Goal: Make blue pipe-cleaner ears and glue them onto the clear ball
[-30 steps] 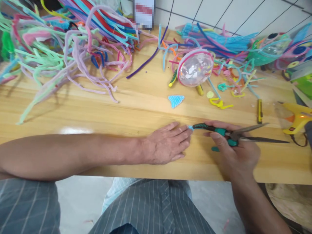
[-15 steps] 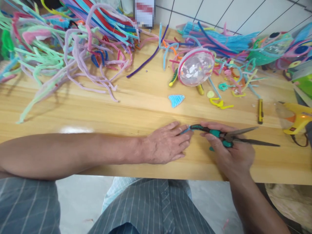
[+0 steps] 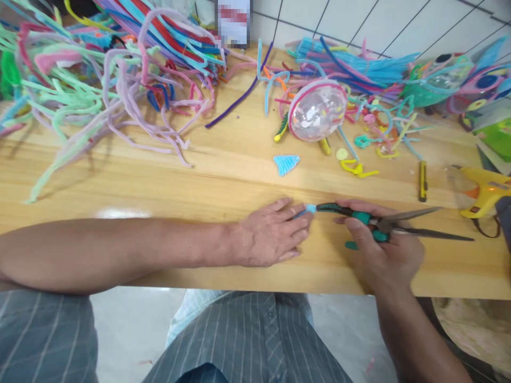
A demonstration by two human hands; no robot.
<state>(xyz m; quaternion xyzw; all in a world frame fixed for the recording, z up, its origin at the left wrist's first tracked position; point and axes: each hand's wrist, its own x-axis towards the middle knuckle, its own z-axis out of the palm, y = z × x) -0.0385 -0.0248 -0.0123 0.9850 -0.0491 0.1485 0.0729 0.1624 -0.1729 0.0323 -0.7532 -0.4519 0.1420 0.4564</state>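
My left hand (image 3: 273, 232) lies palm down on the wooden table, fingers stretched out over a small blue pipe-cleaner piece (image 3: 310, 209). Most of that piece is hidden under the fingers; its tip shows beyond them. In my right hand (image 3: 393, 260) is a pair of long-nose pliers (image 3: 385, 227) with black and green handles. Their jaws are apart and point right, while one handle end sits right by the blue piece. A flat, roughly triangular blue pipe-cleaner shape (image 3: 286, 164) lies just beyond my left hand.
Loose pipe cleaners (image 3: 128, 101) heap up at the left, with a blue bundle (image 3: 359, 66) at the back. A clear plastic dome (image 3: 318, 111) with a pink rim stands mid-table. A yellow cutter knife (image 3: 423, 181) and a yellow glue gun (image 3: 485, 189) lie right.
The pliers and my right hand have shifted a little to the right, and more of the blue piece's tip shows. My left hand stays nearly in place.
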